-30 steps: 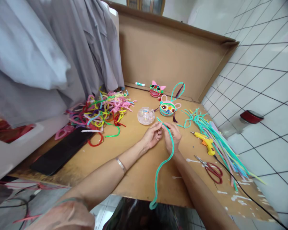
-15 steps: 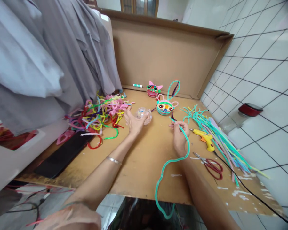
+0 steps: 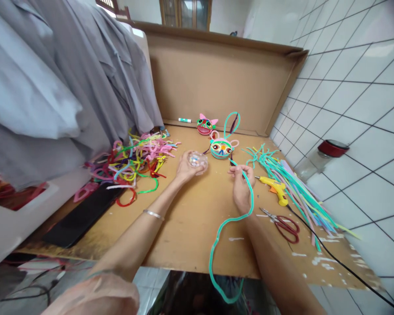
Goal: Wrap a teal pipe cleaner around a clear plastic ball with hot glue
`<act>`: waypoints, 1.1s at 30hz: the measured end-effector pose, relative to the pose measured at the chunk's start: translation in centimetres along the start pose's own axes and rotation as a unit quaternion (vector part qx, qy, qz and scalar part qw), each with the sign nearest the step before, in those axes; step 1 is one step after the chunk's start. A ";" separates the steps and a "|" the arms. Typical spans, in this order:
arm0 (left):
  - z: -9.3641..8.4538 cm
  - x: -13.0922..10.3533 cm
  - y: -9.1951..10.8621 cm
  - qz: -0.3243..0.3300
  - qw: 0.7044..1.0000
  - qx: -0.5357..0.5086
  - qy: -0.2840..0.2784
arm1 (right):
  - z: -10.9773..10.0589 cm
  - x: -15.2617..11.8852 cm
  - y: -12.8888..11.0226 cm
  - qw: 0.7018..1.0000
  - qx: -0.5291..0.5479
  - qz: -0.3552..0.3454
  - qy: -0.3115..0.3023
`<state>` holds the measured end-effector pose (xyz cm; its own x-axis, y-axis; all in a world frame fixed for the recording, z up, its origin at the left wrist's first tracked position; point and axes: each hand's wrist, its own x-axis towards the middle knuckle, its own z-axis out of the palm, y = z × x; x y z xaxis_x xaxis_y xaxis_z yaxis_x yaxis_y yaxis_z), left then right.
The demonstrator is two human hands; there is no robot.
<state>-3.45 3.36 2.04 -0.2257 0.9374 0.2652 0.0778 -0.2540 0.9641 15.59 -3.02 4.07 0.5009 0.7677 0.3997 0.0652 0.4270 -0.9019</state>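
The pipe cleaner (image 3: 231, 219) is turquoise, the glue gun (image 3: 276, 183) yellow with orange trigger (image 3: 272, 190)

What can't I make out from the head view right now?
All in the head view:
Clear ball: the side against the left hand, covered by that hand.
Teal pipe cleaner: the short stretch pinched in the right hand, covered by it.
Black cord of the yellow glue gun: far end, cut off near the lower right corner.
Green-and-white tube: any lettering, too small.
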 end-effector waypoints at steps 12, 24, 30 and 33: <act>3.1 -8.5 2.6 0.224 0.928 0.098 -0.280 | -1.1 0.3 2.2 0.992 0.068 0.097 -0.038; 3.1 -9.6 0.2 0.030 0.968 0.026 -0.248 | -1.5 -1.8 0.3 0.999 0.031 0.037 0.010; 3.4 -9.5 -0.5 0.196 0.947 0.080 -0.241 | -1.3 -1.9 -0.3 0.996 0.078 0.043 0.009; 3.4 -9.6 -0.4 0.261 0.931 0.086 -0.240 | -1.2 -2.2 -0.5 0.996 0.075 0.041 0.010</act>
<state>1.94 -4.70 -0.98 0.3423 0.7061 0.6198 0.2184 -0.7014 0.6784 15.51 -5.49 3.40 0.5166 0.7936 0.3214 -0.1050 0.4313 -0.8961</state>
